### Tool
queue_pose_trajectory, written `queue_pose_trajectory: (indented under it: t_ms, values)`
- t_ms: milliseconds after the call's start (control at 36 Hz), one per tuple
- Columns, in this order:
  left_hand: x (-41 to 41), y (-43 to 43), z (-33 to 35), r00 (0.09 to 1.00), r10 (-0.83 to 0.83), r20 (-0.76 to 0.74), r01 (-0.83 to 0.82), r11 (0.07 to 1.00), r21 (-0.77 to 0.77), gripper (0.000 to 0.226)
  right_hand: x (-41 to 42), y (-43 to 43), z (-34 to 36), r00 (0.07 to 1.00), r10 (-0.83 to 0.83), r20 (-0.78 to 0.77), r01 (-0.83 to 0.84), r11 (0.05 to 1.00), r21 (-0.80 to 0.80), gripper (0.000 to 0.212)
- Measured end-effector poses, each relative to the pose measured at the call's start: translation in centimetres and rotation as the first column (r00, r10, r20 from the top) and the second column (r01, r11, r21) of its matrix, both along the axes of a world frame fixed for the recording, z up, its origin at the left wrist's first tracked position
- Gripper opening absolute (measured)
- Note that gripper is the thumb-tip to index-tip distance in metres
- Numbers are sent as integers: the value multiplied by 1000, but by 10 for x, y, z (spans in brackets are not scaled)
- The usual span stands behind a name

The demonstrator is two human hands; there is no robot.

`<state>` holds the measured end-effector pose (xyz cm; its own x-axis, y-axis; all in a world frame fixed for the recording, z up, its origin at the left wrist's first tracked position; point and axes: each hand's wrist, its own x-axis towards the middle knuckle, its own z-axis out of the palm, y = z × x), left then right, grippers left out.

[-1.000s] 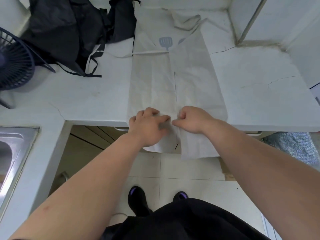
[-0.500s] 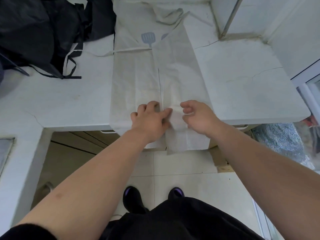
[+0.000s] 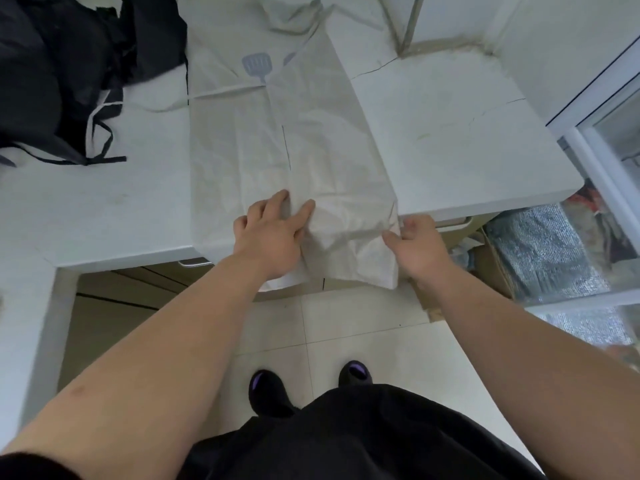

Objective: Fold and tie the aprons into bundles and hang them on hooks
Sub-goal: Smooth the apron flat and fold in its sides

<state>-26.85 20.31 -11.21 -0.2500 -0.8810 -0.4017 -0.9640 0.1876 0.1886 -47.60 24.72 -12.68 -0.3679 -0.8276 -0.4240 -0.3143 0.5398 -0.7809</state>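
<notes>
A beige apron (image 3: 322, 133) with a grey spatula print lies lengthwise on the white counter (image 3: 450, 140), both long sides folded in to meet at the middle, its lower end hanging over the front edge. My left hand (image 3: 273, 233) presses flat on the apron near the centre seam at the counter's edge, fingers spread. My right hand (image 3: 414, 242) pinches the right edge of the folded apron just off the counter's front edge. A black apron (image 3: 69, 71) with loose straps lies crumpled at the back left.
The counter ends at a front edge over an open recess above the tiled floor (image 3: 363, 334). A window frame (image 3: 588, 109) and a silver foil-covered object (image 3: 547, 251) are at the right. My shoes (image 3: 266, 386) stand on the tiles below.
My right hand has moved right, from the centre seam to the apron's right edge, and now pinches it. My left hand stays pressed near the seam. The view has shifted right.
</notes>
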Motion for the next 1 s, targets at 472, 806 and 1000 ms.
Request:
queue_pose_trajectory:
  t_ms: [472, 806, 1000]
  values:
    - [-5, -7, 6, 1000, -22, -2, 22, 998, 64, 52, -7, -7, 13, 945, -92, 313, 59, 992, 115, 27]
    - [-4, -7, 5, 999, -14, -37, 16, 998, 67, 52, -4, -1, 14, 941, -154, 302, 113, 982, 150, 14]
    - [-5, -7, 7, 996, 10, -86, -4, 997, 72, 51, -25, 3, -4, 961, -252, -112, 261, 963, 73, 27]
